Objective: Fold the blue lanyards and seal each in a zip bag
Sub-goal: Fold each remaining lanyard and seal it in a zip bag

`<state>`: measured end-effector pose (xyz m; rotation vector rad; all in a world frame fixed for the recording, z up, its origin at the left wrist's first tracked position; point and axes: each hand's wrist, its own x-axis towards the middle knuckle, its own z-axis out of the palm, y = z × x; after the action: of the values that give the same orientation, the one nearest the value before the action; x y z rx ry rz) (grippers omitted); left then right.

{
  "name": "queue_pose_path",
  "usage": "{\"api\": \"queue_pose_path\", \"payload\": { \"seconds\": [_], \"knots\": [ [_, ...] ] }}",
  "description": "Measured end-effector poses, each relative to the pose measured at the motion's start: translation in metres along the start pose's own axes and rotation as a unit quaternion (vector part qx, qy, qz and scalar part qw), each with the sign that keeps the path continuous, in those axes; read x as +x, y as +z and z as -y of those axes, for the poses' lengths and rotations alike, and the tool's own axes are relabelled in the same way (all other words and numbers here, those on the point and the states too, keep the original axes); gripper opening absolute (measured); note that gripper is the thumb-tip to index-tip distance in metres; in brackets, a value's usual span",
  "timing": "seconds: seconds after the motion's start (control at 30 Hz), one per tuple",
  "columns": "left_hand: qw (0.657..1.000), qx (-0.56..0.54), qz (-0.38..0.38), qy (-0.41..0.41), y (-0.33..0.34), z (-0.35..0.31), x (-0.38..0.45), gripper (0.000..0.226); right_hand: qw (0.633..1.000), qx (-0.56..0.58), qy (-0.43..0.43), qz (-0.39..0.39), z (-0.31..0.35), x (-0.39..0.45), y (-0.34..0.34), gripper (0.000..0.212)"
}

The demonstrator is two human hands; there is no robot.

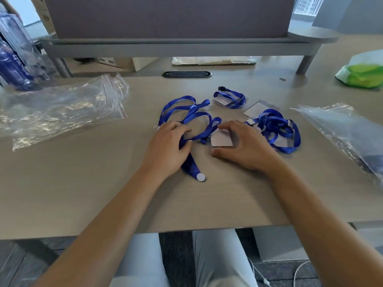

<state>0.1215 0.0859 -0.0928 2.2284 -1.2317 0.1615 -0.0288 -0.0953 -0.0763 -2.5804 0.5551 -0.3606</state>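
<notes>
- Both hands are down on the grey table (pixel 83 183), working the middle of the scene.
- The left hand (pixel 170 148) has its fingers curled around the strap of the loose blue lanyard (pixel 192 114); the strap runs under the palm and comes out on the near side.
- That near end carries a small white round tab (pixel 200 177), lying flat on the table just beside the left wrist.
- The rest of that lanyard sprawls in open loops on the far side of the left hand, unfolded.
- The right hand (pixel 244 148) is arched over the white badge card (pixel 221 139): fingertips on the card's far edge, thumb at its near edge, so it pinches the card against the table.
- A dark clip joins the card to the strap, between the two hands.
- Right of the right hand sits a tangled pile of blue lanyards (pixel 279 129) with clear badge holders mixed in, touching the hand's far side.
- Farther back, a folded lanyard (pixel 230 98) lies in a tight bundle on its card, apart from the others.
- At far left, a heap of clear zip bags (pixel 62 108) with red seal lines rests on the table.
- At the right edge, more clear plastic bags (pixel 344 129) lie flat.
- A green-and-white packet (pixel 362 73) sits at far right.
- Blue bottles wrapped in plastic (pixel 12 59) stand at far left.
</notes>
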Motion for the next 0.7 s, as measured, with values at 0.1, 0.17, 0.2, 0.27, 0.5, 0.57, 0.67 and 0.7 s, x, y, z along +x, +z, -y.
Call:
{"api": "queue_pose_path", "payload": {
  "seconds": [0.1, 0.17, 0.2, 0.27, 0.5, 0.57, 0.67, 0.7],
  "knots": [
    [0.997, -0.036, 0.030, 0.059, 0.001, -0.009, -0.004, 0.037, 1.000, -0.007, 0.001, 0.024, -0.001, -0.002, -0.001, 0.082],
    [0.996, -0.046, 0.044, 0.070, 0.002, -0.011, -0.005, 0.036, 1.000, -0.009, -0.002, 0.022, -0.002, -0.004, -0.003, 0.073],
    [0.995, -0.048, 0.048, 0.068, 0.002, -0.012, -0.005, 0.035, 1.000, -0.016, -0.008, 0.015, -0.001, -0.005, -0.004, 0.066],
    [0.995, -0.050, 0.052, 0.063, 0.001, -0.011, -0.005, 0.033, 0.999, -0.028, -0.030, -0.003, 0.001, -0.006, -0.006, 0.056],
    [0.995, -0.077, 0.012, 0.065, 0.002, -0.007, -0.007, 0.040, 0.987, 0.020, -0.110, -0.111, -0.003, -0.007, -0.005, 0.031],
    [0.993, -0.093, -0.001, 0.069, 0.001, -0.010, -0.006, 0.042, 0.978, 0.034, -0.132, -0.159, 0.000, -0.007, -0.005, 0.025],
    [0.990, -0.127, -0.017, 0.063, -0.001, -0.017, 0.000, 0.044, 0.963, 0.012, -0.150, -0.224, 0.000, -0.006, -0.007, 0.016],
    [0.990, -0.131, -0.016, 0.057, -0.002, -0.020, 0.003, 0.044, 0.959, 0.002, -0.146, -0.244, -0.001, -0.005, -0.008, 0.015]
  ]
}}
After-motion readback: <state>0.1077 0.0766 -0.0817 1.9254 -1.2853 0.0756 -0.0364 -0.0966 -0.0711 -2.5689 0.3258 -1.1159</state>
